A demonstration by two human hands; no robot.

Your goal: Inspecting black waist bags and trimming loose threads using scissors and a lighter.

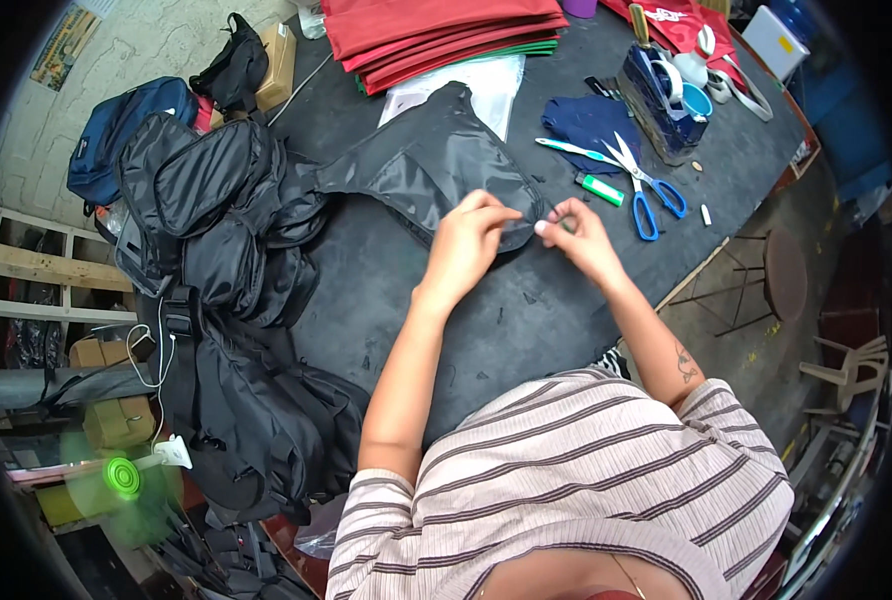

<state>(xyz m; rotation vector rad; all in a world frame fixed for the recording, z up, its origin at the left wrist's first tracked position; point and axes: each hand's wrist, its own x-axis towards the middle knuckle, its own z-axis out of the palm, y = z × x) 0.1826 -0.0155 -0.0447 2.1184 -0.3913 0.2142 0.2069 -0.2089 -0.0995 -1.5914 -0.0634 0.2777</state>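
Observation:
A black fabric bag [436, 170] lies spread on the dark worktable in front of me. My left hand [468, 238] rests over its right-hand part, the thumb and index finger pinching the edge. Close beside it, my right hand [584, 242] has its fingertips pressed together at the same edge; what they hold is too small to tell. Right of the bag lie scissors [642, 188] with blue handles, their blades apart, and a green lighter [601, 189]. A slim light-blue and white tool [578, 150] crosses a folded navy cloth [588, 118].
Black backpacks [201, 180] pile up on the left, with more black bags [256, 400] below them. Stacked red fabric [446, 35] stands at the far edge. A dark box [656, 110] holding tools and a tape roll is back right. A green fan [123, 478] stands lower left.

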